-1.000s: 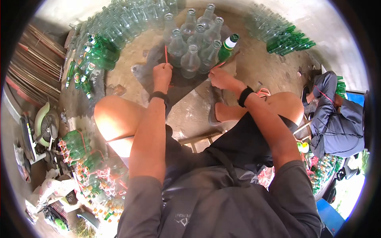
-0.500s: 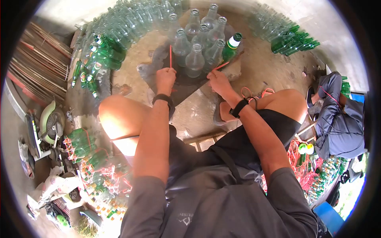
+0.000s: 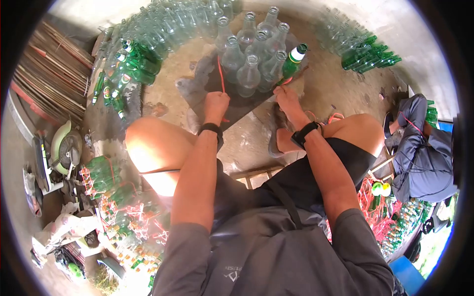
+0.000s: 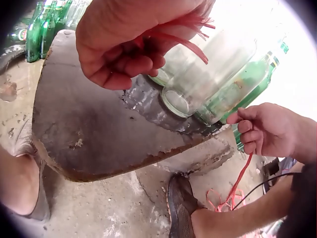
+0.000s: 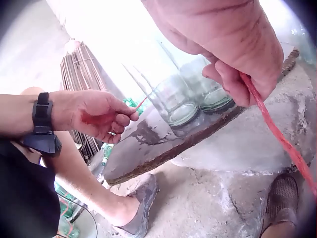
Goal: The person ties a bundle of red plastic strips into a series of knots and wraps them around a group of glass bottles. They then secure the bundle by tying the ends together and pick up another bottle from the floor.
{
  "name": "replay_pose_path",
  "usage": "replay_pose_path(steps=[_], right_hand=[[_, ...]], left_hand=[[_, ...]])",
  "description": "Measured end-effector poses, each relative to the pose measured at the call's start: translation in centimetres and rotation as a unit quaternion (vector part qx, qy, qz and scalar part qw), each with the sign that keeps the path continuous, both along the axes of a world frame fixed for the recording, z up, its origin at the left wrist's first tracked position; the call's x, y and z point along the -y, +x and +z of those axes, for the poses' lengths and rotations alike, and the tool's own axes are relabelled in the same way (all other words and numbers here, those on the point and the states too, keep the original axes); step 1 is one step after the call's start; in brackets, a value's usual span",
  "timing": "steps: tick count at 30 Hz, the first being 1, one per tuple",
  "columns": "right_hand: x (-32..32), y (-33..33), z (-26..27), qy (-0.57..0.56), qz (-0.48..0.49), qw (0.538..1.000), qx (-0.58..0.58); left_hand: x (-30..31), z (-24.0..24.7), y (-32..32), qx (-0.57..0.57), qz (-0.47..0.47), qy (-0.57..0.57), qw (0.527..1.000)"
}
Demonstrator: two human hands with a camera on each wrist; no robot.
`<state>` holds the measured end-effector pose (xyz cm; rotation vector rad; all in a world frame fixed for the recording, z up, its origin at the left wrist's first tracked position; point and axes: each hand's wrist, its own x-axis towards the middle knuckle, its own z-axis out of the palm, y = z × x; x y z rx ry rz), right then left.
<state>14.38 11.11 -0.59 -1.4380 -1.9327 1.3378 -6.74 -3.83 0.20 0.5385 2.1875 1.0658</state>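
Several clear glass bottles (image 3: 248, 76) and one green bottle (image 3: 295, 58) with a white neck label stand grouped on a dark slab (image 4: 89, 119). Red plastic string (image 3: 220, 74) runs from the bottles' left side to my left hand (image 3: 216, 106), which grips it. Frayed string ends (image 4: 190, 45) stick out of that fist in the left wrist view. My right hand (image 3: 290, 104) pinches the string's other side close to the green bottle. From its fingers a length of red string (image 5: 277, 131) trails down in the right wrist view. Around the back of the bottles, the string is hidden.
Rows of clear bottles (image 3: 168, 29) stand behind on the left, with green bottles (image 3: 140, 64) beside them. More bottles (image 3: 370, 54) line the right wall. Loose red string (image 3: 335, 117) lies by my right foot. Another person's legs (image 3: 412, 113) are at the right.
Both hands have drawn slightly toward my body, string still in them. The left stretch of string, straight before, now bends a little. The bottle group shifts rightward in the head view.
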Motion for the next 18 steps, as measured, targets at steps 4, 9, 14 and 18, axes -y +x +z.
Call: replay_pose_path(steps=[4,9,14,18], right_hand=[[1.0,-0.6,0.4,-0.062,-0.029,0.998,-0.016],[1.1,-0.2,0.2,-0.062,0.011,0.998,0.024],[1.9,-0.5,0.1,-0.103,0.020,0.994,-0.014],[2.8,-0.8,-1.7,-0.074,0.045,0.996,-0.023]], left_hand=[[0.2,-0.1,0.7,0.045,-0.002,-0.009,0.999],[0.4,-0.1,1.5,0.044,-0.013,0.034,0.998],[0.3,2.5,2.8,-0.001,-0.012,0.003,1.000],[0.4,2.4,3.1,-0.033,-0.037,0.019,0.999]])
